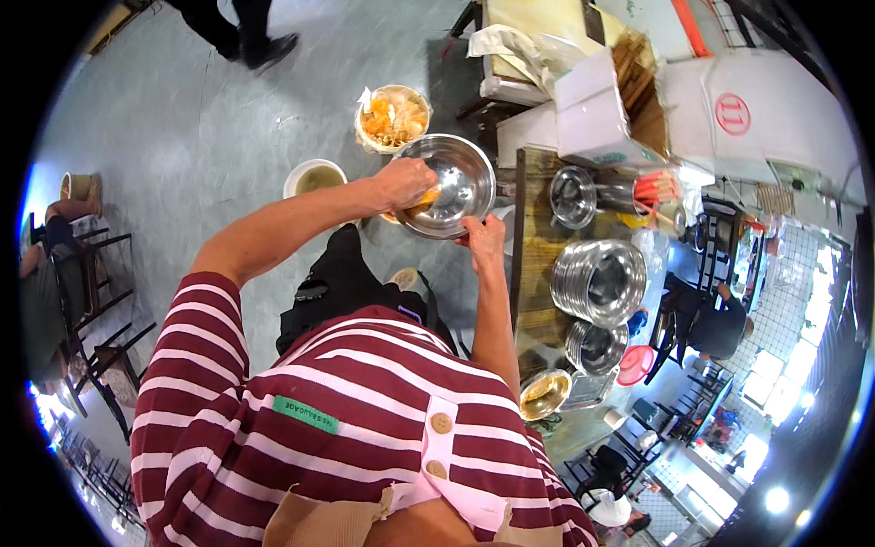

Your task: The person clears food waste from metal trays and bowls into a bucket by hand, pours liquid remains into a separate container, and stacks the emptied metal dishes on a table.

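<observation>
A round stainless steel bowl [459, 195] is held out over the floor. My right hand [487, 236] grips its near right rim, thumb at the edge. My left hand [410, 183] is closed inside the bowl's left part on a yellow-orange item [429, 197], possibly a cloth or sponge; the fingers hide much of it. Just beyond the bowl stands a lined bin [393, 119] of orange and pale scraps. Left of the bowl is a white bucket [316, 179] with murky liquid.
On the wooden table [536, 273] at right stand stacked metal bowls [598, 284], a metal bowl with yellowish contents [545, 394] and a container of red-tipped sticks [653, 188]. An open cardboard box [591, 109] lies beyond. A person's legs [249, 31] are at the top left.
</observation>
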Available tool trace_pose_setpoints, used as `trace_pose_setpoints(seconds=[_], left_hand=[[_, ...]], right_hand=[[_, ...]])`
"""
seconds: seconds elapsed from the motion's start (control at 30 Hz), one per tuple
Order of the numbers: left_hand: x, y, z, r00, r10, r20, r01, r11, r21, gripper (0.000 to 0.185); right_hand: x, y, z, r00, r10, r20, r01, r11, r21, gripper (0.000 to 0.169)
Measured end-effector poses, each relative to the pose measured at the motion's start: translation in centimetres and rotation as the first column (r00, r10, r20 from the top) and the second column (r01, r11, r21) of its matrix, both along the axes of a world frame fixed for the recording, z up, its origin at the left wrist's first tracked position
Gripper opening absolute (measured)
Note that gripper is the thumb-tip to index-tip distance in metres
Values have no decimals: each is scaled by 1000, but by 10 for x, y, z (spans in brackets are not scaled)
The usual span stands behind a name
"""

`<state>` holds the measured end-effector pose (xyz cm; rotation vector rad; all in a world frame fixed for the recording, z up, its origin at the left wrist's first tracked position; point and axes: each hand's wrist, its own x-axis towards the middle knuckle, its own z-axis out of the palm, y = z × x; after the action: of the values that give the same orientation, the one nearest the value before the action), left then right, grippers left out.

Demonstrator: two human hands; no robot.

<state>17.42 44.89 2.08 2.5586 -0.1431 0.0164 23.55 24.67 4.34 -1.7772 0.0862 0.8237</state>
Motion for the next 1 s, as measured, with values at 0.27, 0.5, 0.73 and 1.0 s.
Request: trace_pose_setpoints(seconds=[0.27, 0.5, 0.73, 1.0], left_hand=[[6, 93, -42, 915, 373, -153, -392, 740, -547, 13], [34, 167, -138, 613, 686, -392, -769, 402, -498, 21], [90, 202, -287, 692, 719, -64, -703, 652, -284, 19], [149, 202, -401, 688, 591, -422, -639, 768, 36, 51]], right_hand=[[3, 60, -60, 984, -84, -159, 68, 992, -103, 13], [-7, 59, -124, 921, -243, -304, 172, 955, -241, 15], [-22, 48, -182, 861, -384, -334, 288, 909, -301, 19], [-39, 39, -214, 761, -510, -401, 387, 853, -350, 19]])
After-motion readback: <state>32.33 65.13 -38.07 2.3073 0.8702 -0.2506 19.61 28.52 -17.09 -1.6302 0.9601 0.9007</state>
